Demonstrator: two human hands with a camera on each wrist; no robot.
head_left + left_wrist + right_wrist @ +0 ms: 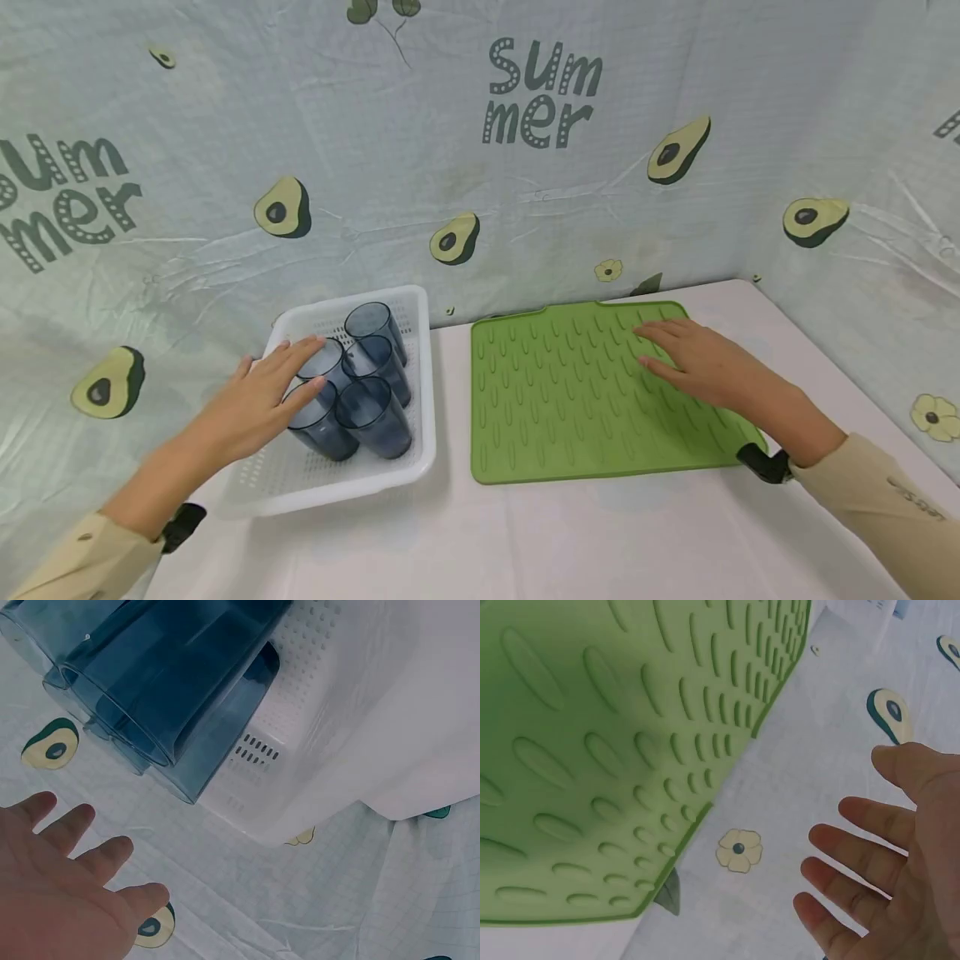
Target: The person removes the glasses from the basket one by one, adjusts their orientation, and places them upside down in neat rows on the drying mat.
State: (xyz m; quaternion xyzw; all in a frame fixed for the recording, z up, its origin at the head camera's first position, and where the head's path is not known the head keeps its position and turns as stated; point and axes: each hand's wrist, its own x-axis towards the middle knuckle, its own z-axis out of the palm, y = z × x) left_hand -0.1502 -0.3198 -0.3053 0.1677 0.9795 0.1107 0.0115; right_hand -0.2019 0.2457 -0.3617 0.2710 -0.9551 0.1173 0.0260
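Avocado-print cloth behind table (600,542); left hand (258,400) flat, fingers straight on blue tumblers (360,392) in white basket (420,375), prob. light, slick, grip sidewalls; right hand (697,358) flat on green mat (555,400).

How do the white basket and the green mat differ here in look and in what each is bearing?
The white basket has raised, perforated walls; the green mat lies flat, with raised ribs. The basket holds five dark blue cups; the mat bears only the right hand. The left hand touches the cups in the basket, fingers straight. Both sit side by side on the table.
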